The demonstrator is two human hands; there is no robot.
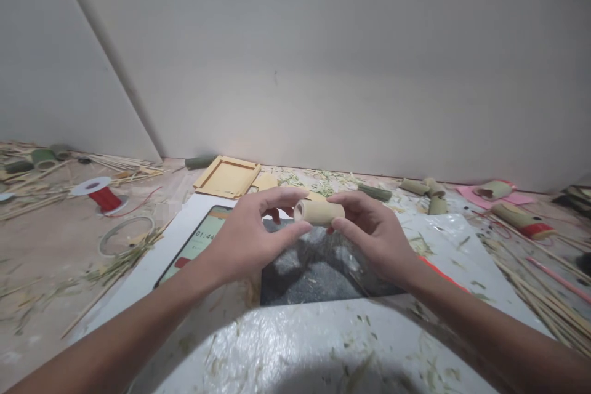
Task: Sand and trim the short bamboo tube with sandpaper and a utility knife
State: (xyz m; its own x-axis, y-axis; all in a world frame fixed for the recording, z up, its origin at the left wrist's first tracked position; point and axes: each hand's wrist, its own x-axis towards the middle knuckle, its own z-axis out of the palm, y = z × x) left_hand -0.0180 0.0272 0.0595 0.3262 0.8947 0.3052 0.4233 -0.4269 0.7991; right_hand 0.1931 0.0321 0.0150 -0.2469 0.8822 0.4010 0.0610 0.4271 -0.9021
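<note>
A short pale bamboo tube (318, 212) is held lying sideways between both of my hands, just above a dark grey pad (318, 274). My left hand (249, 237) pinches its open left end with thumb and fingers. My right hand (373, 231) wraps its fingers round the right end. The pad lies on a white board (295, 338) strewn with shavings. A phone (196, 246) with a running timer on its screen lies just left of my left hand.
A shallow wooden tray (227, 176) sits behind the phone. A red thread spool (102, 196) and a wire ring (127, 233) lie to the left. Cut bamboo pieces (427, 191), thin sticks (549, 301) and a red-tipped tube (524, 221) fill the right. A wall stands close behind.
</note>
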